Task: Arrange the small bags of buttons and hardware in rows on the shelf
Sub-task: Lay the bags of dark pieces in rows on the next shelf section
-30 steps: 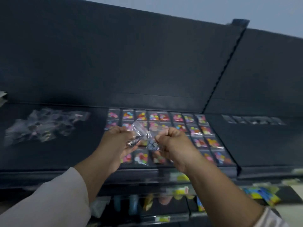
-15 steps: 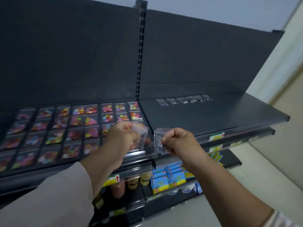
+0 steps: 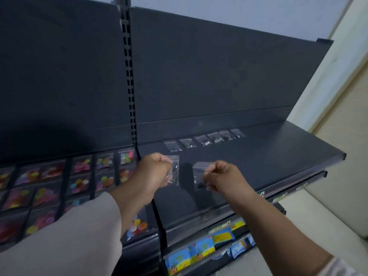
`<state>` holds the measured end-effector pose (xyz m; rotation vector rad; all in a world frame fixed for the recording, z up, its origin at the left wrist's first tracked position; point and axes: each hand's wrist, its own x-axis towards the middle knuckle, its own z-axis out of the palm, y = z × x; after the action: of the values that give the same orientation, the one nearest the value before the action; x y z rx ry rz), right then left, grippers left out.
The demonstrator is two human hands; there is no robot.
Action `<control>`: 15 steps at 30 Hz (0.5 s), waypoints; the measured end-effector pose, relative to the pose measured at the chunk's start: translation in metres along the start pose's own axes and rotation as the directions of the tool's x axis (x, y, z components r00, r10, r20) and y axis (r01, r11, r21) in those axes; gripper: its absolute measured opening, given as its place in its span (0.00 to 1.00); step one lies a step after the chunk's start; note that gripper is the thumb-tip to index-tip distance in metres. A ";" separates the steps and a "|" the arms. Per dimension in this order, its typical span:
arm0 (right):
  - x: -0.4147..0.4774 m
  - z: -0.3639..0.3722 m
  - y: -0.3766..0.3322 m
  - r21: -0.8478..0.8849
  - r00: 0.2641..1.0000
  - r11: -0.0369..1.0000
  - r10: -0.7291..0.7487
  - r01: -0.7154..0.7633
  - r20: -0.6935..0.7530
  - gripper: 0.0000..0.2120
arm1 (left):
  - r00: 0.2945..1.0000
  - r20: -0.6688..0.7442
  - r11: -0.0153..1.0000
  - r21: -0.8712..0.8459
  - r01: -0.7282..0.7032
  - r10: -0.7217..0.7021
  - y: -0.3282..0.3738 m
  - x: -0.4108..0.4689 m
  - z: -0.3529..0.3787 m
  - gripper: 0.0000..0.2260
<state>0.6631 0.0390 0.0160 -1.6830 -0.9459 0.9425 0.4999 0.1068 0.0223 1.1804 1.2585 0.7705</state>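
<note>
Nearest to me, my left sleeve (image 3: pixel 69 236) fills the lower left corner, pale and loose, and my bare right forearm comes up from the lower right. Below them sits a lower shelf (image 3: pixel 199 232) with blue and yellow packets (image 3: pixel 201 250) standing along its front.

My left hand (image 3: pixel 153 172) is a fist, its fingers (image 3: pixel 161 158) curled and pinching a small clear bag (image 3: pixel 174 170) by its upper left corner. That bag hangs with its long axis upright, top edge up, its lower end just off my knuckles. My right hand (image 3: pixel 223 176) is curled the same way, fingers (image 3: pixel 216 167) clamped on the right edge of a second clear bag (image 3: pixel 199 176). It also hangs long axis upright, with small dark pieces gathered at the bottom. The two bags are near each other with a clear gap between them, both held in the air above the front half of the dark shelf (image 3: pixel 268 166), touching nothing but my fingers.

To the left, past a divider, the neighbouring shelf carries bags of coloured buttons (image 3: pixel 79 180) laid flat in tight rows; my left arm hides some of them.

Further back on the dark shelf, a row of six bags (image 3: pixel 205 140) lies flat near the back panel (image 3: pixel 219 76), short ends toward me, running left to right. A slotted upright (image 3: pixel 129 86) splits the two bays, and a pale wall (image 3: pixel 338 96) stands at the right.
</note>
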 end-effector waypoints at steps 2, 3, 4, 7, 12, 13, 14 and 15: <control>0.021 -0.008 0.003 -0.022 1.000 1.000 0.003 -0.003 -0.001 0.11 | 1.000 -0.003 0.999 0.021 0.025 -0.025 0.001 0.017 0.011 0.08; 0.030 -0.011 0.004 -0.033 1.000 0.999 0.009 -0.008 0.006 0.10 | 0.999 -0.007 0.999 0.025 0.039 -0.038 0.001 0.025 0.016 0.08; 0.040 -0.014 0.006 -0.044 1.000 0.999 0.017 -0.016 0.017 0.10 | 0.998 -0.013 0.998 0.028 0.054 -0.054 0.000 0.032 0.021 0.08; 0.069 -0.024 0.009 -0.059 0.998 0.998 0.034 -0.030 0.056 0.08 | 0.994 -0.046 0.995 0.020 0.097 -0.096 -0.003 0.050 0.037 0.09; 0.120 -0.035 0.013 -0.039 0.980 0.996 0.084 -0.078 0.179 0.08 | 0.987 -0.133 0.995 0.039 0.093 -0.087 -0.009 0.076 0.064 0.10; 0.129 -0.036 0.015 -0.033 0.971 0.995 0.098 -0.093 0.216 0.08 | 0.981 -0.172 0.995 0.044 0.093 -0.085 -0.009 0.081 0.071 0.09; 0.137 -0.038 0.016 -0.040 0.962 0.994 0.109 -0.103 0.252 0.07 | 0.974 -0.208 0.994 0.043 0.098 -0.087 -0.009 0.084 0.079 0.09; 0.145 -0.038 0.018 -0.054 0.952 0.993 0.112 -0.100 0.284 0.07 | 0.967 -0.236 0.994 0.039 0.104 -0.092 -0.009 0.088 0.086 0.10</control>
<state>0.7592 0.1517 -0.0150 -1.6716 -1.0772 1.2730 0.5989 0.1662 -0.0205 1.0815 1.5277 0.8260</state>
